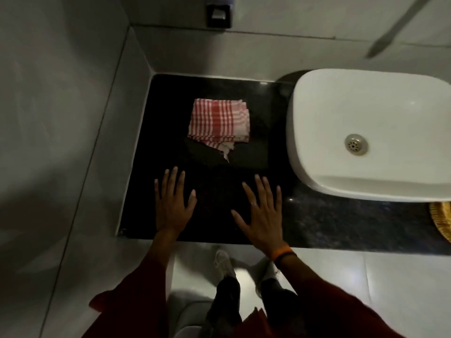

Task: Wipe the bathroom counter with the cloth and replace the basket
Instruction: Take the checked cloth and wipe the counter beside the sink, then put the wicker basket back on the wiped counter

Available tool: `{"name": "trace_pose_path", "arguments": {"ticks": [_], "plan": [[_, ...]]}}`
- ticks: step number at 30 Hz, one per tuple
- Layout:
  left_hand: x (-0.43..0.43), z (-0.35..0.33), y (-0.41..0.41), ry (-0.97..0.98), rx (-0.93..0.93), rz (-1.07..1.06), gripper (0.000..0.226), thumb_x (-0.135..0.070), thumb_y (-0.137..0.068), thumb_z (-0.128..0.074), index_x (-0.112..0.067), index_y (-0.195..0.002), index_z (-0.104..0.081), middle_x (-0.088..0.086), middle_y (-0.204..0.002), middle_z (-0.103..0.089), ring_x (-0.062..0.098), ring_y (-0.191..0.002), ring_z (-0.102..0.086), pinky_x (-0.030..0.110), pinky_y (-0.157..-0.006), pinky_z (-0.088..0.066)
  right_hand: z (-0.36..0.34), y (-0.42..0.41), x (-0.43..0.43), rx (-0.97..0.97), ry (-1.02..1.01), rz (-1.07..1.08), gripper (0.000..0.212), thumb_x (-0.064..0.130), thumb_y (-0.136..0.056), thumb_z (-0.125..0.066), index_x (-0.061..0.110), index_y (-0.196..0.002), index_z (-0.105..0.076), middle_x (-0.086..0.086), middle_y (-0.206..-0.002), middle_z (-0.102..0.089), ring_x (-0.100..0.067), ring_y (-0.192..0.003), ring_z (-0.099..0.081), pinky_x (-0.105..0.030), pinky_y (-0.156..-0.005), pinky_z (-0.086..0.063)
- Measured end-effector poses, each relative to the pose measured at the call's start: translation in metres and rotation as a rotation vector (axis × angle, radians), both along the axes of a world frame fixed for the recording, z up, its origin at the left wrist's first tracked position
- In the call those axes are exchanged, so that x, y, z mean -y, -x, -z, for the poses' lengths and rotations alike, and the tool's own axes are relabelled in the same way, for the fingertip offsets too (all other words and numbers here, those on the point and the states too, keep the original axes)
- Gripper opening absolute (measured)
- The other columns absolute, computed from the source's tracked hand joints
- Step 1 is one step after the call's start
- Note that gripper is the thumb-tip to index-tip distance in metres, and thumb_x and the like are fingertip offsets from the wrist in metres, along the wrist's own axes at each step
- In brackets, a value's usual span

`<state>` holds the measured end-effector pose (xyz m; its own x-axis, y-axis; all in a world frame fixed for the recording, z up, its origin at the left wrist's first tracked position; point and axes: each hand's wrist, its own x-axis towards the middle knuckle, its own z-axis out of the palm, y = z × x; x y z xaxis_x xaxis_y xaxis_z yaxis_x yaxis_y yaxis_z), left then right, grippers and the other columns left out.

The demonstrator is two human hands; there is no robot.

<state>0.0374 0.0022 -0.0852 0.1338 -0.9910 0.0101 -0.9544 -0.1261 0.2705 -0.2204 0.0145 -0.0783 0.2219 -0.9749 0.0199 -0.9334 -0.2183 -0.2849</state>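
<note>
A folded red-and-white checked cloth (219, 123) lies on the black stone counter (168, 147), toward the back. My left hand (173, 203) rests flat on the counter near its front edge, fingers spread, holding nothing. My right hand (261, 213) lies flat beside it, also spread and empty, with an orange band at the wrist. Both hands are apart from the cloth, a little in front of it. A woven yellow basket (441, 220) shows only partly at the right edge, on the counter in front of the basin.
A white basin (366, 113) with a metal drain (356, 144) sits on the counter's right part. Grey tiled walls close in the left and back. A dark dispenser (219, 15) hangs on the back wall. The tap (390, 32) reaches in at the top right.
</note>
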Motion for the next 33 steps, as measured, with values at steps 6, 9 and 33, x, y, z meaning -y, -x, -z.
{"name": "trace_pose_path", "arguments": {"ticks": [6,9,33], "plan": [[-0.045,-0.015,0.093,0.0,-0.032,0.11,0.061,-0.046,-0.097,-0.04,-0.008,-0.144,-0.049,0.014,-0.155,-0.045,0.03,-0.148,-0.034,0.055,-0.123,-0.024,0.007,0.14,-0.081,-0.084,-0.054,0.158,0.084,0.069,-0.087,-0.049,0.02,-0.155,-0.036,-0.013,-0.167,-0.023,-0.032,-0.156,-0.017,-0.065,-0.12,-0.022],[-0.07,-0.015,0.19,-0.008,-0.076,0.317,0.062,-0.046,-0.094,-0.045,-0.009,-0.143,-0.052,0.012,-0.154,-0.047,0.028,-0.147,-0.037,0.051,-0.122,-0.025,0.007,0.216,-0.095,-0.122,-0.056,0.216,0.086,0.071,-0.088,-0.046,0.017,-0.154,-0.036,-0.013,-0.167,-0.023,-0.032,-0.156,-0.017,-0.064,-0.121,-0.021],[0.03,-0.059,0.669,-0.324,-0.466,0.281,0.078,-0.02,-0.095,-0.054,-0.018,-0.159,-0.009,0.011,-0.157,-0.04,0.028,-0.139,-0.047,0.043,-0.111,-0.047,-0.049,0.612,0.016,0.342,-0.007,0.853,0.046,0.023,-0.104,-0.043,0.012,-0.148,-0.04,-0.017,-0.142,-0.056,-0.035,-0.127,-0.059,-0.053,-0.102,-0.052]]}}
